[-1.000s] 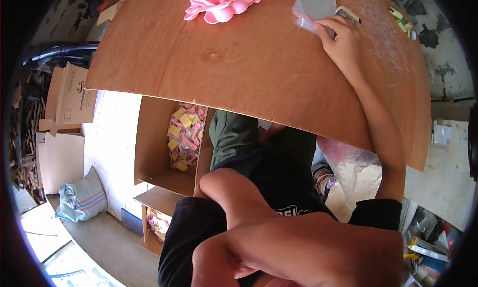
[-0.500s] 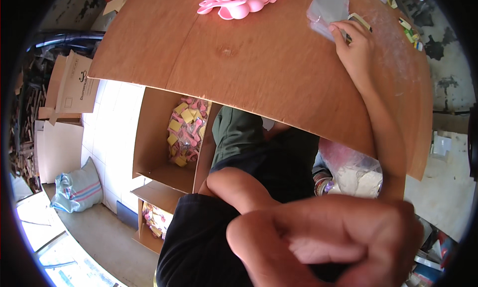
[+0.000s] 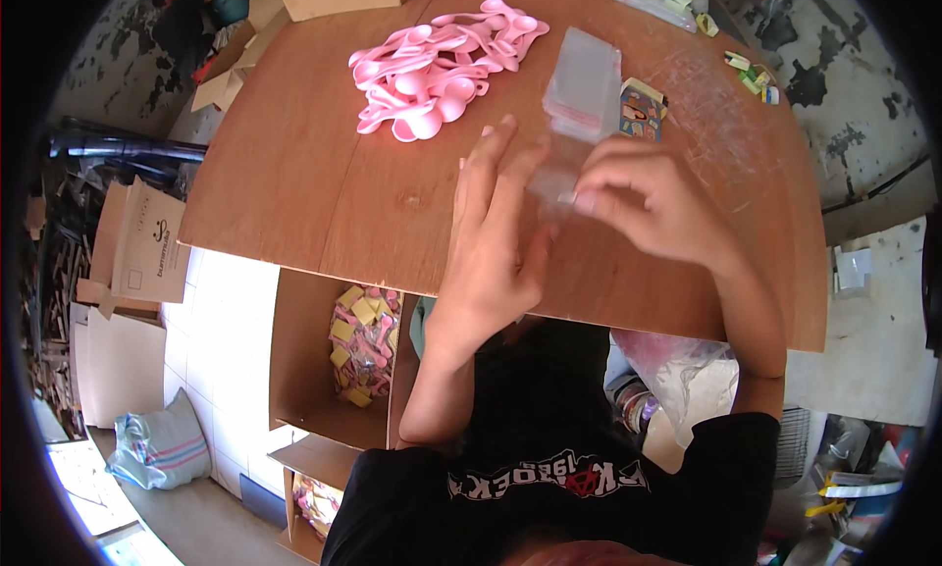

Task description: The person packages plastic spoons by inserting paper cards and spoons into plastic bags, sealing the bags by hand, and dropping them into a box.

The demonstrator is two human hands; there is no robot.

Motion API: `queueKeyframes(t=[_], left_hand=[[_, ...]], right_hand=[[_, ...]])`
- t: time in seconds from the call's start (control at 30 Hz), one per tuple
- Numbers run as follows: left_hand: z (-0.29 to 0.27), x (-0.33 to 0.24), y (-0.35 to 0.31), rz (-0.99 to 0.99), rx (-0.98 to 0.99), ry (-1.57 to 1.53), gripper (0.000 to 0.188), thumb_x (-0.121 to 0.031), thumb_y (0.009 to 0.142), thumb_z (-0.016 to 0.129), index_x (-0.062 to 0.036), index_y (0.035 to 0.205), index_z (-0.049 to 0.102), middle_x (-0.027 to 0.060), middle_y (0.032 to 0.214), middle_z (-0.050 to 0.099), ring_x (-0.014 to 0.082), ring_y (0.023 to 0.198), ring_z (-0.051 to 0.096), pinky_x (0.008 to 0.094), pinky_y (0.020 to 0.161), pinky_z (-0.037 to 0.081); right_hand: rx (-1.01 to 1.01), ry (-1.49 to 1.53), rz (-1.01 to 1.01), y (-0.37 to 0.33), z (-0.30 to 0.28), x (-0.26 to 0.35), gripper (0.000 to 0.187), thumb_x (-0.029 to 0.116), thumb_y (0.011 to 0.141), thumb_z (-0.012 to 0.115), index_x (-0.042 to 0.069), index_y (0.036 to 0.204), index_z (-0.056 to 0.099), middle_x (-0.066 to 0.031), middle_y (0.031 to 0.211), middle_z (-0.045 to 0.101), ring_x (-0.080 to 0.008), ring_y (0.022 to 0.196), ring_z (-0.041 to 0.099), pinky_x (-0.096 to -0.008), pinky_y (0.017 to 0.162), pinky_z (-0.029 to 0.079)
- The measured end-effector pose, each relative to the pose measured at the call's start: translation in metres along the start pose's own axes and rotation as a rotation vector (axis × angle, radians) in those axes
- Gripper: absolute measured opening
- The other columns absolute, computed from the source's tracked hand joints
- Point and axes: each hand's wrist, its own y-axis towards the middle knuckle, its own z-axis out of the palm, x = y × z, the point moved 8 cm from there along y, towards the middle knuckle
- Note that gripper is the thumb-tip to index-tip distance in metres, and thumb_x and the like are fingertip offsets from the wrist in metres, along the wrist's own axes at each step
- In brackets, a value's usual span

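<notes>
My right hand (image 3: 659, 195) pinches a small clear plastic bag (image 3: 555, 178), blurred by motion, over the wooden table. Beside it my left hand (image 3: 488, 247) reaches up from below, its fingers stretched out and apart, near the bag's left edge; whether it touches the bag I cannot tell. Just beyond the right hand lies a stack of clear plastic bags (image 3: 586, 80). Against the stack's right side rest small printed cards (image 3: 643, 112) with a dark, colourful face. Farther left is a heap of pink plastic spoons (image 3: 422, 85).
The brown wooden tabletop (image 3: 383, 208) ends just before my body. Below its left edge, an open carton (image 3: 312, 360) holds packed pink spoons with yellow cards. Farther left are a white sack (image 3: 162, 443) and another carton (image 3: 147, 242). Small yellow-green pieces (image 3: 754, 78) lie at the far right.
My left hand has come up from close to the camera to over the table. My right hand has left the stack with a bag and moved toward the left hand. The view has shifted.
</notes>
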Motion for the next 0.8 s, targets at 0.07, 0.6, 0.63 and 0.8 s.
queueKeyframes(t=[0.07, 0.6, 0.63, 0.8], left_hand=[[0.008, 0.009, 0.0, 0.031, 0.209, 0.008, 0.038, 0.005, 0.076, 0.071, -0.0014, 0.112, 0.062, 0.017, 0.116, 0.063, 0.0296, 0.111, 0.062, 0.038, 0.098, 0.046], [-0.016, 0.064, -0.017, -0.412, -0.281, -0.752, 0.02, 0.001, 0.089, 0.068, 0.0031, 0.108, 0.064, 0.0109, 0.093, 0.07, 0.0141, 0.074, 0.065, 0.0267, 0.067, 0.053], [-0.018, 0.062, -0.016, -0.414, -0.281, -0.752, 0.02, 0.001, 0.089, 0.068, 0.0031, 0.108, 0.064, 0.0109, 0.093, 0.07, 0.0141, 0.074, 0.065, 0.0267, 0.067, 0.053], [-0.022, 0.068, -0.018, -0.434, -0.323, -0.801, 0.026, -0.002, 0.09, 0.068, 0.0033, 0.114, 0.063, 0.0124, 0.095, 0.071, 0.0128, 0.069, 0.063, 0.0258, 0.063, 0.052]], right_hand=[[0.075, 0.131, -0.018, -0.002, 0.008, 0.016, 0.009, 0.012, 0.088, 0.069, 0.003, 0.088, 0.071, -0.0099, 0.082, 0.066, -0.021, 0.074, 0.064, -0.0306, 0.066, 0.049], [-0.162, -0.602, 0.322, -0.042, -0.053, -0.143, 0.027, 0.007, 0.077, 0.075, 0.002, 0.103, 0.07, -0.0153, 0.089, 0.068, -0.0328, 0.08, 0.066, -0.0404, 0.076, 0.052], [-0.16, -0.602, 0.323, -0.042, -0.055, -0.142, 0.027, 0.007, 0.077, 0.075, 0.002, 0.103, 0.07, -0.0153, 0.089, 0.068, -0.0328, 0.08, 0.066, -0.0404, 0.076, 0.052], [-0.487, -0.555, 0.412, -0.055, -0.089, -0.121, 0.016, 0.011, 0.086, 0.07, 0.005, 0.102, 0.071, -0.0163, 0.093, 0.07, -0.0268, 0.085, 0.069, -0.0327, 0.073, 0.052]])
